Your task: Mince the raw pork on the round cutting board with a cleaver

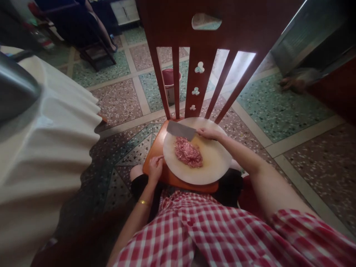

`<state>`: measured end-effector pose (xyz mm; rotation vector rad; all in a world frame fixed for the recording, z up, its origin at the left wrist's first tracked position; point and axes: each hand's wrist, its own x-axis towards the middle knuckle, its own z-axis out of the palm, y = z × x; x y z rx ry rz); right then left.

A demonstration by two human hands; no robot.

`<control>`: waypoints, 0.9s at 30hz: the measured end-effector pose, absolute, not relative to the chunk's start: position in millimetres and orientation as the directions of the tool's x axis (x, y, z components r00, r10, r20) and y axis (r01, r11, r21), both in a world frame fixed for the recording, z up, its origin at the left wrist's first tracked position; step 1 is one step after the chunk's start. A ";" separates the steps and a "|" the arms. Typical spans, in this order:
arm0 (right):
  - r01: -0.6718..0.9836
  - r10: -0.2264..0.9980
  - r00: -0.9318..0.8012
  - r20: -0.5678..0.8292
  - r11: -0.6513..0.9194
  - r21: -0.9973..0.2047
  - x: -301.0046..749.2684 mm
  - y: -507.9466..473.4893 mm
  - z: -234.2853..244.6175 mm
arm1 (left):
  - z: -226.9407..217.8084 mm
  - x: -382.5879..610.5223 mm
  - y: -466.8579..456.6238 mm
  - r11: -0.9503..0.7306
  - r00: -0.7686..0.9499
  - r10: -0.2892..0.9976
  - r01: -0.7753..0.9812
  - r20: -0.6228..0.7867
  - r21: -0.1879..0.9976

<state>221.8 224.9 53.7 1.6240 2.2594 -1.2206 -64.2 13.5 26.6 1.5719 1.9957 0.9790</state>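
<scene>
A round, pale cutting board [215, 163] lies on the wooden seat of a chair in front of me. Minced meat [188, 152] is heaped left of the board's middle. My right hand [208, 133] is closed around the handle of a cleaver [180, 130]. Its broad blade sits at the far side of the meat, pointing left, close over the board; whether it touches the meat I cannot tell. At the board's left edge, my left hand [155, 168] has curled fingers, with the fingertips gripping the rim.
The slatted chair back [196, 81] rises beyond the board, over the orange-brown seat [156, 148]. A cloth-covered table [52, 148] stands at left. Behind the slats is a bucket [170, 91]. Another person's leg [101, 27] shows at the far left.
</scene>
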 end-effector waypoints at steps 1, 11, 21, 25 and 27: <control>0.817 0.706 -0.507 -0.494 0.211 -0.537 218.7 229.5 56.8 | 26.9 -65.4 13.9 0.123 -0.281 0.955 0.668 0.096 0.734; 0.531 0.520 -0.846 -0.117 0.843 -0.089 270.2 175.0 124.7 | 29.9 -63.9 12.5 0.100 -0.274 0.955 0.649 0.110 0.754; 0.753 0.753 -0.658 -0.006 0.658 -0.019 328.3 18.1 90.7 | 22.6 -47.4 -5.4 0.015 -0.217 0.964 0.619 0.153 0.785; 0.847 0.867 -0.488 0.106 0.499 -0.183 315.0 -7.1 115.9 | 24.0 -45.9 -8.8 -0.005 -0.217 0.962 0.584 0.163 0.812; 0.844 0.912 -0.372 0.175 0.410 -0.344 295.0 -11.5 134.0 | 24.5 -44.1 -10.1 -0.017 -0.216 0.961 0.573 0.171 0.820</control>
